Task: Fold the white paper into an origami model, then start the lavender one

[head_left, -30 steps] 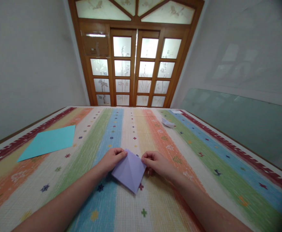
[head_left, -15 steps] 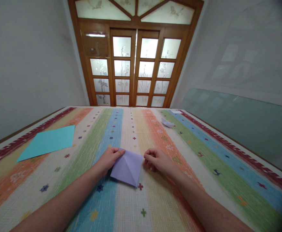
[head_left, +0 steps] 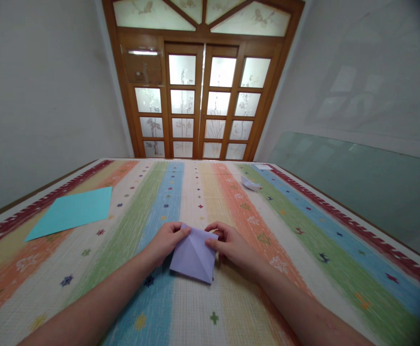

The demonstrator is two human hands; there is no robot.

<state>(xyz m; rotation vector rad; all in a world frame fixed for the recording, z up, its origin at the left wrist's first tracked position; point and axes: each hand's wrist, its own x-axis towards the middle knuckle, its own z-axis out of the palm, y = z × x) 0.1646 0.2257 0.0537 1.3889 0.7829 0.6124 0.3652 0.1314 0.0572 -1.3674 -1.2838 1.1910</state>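
A small folded square of lilac paper (head_left: 194,255) with creases across its face is held up a little above the tablecloth. My left hand (head_left: 168,241) pinches its upper left corner, thumb on the front. At the upper right edge, my right hand (head_left: 228,242) has its thumb on the paper's face and its fingers curled behind. The fingers behind the sheet are partly hidden.
A sheet of turquoise paper (head_left: 73,211) lies flat on the left of the striped tablecloth (head_left: 152,192). Farther off to the right rests a small folded pale paper piece (head_left: 250,183). A white slip (head_left: 263,167) lies near the far right edge.
My right hand has come in from beside the lilac paper and taken hold of its right edge. The paper has shifted slightly right and toward me, with my left hand still on it.
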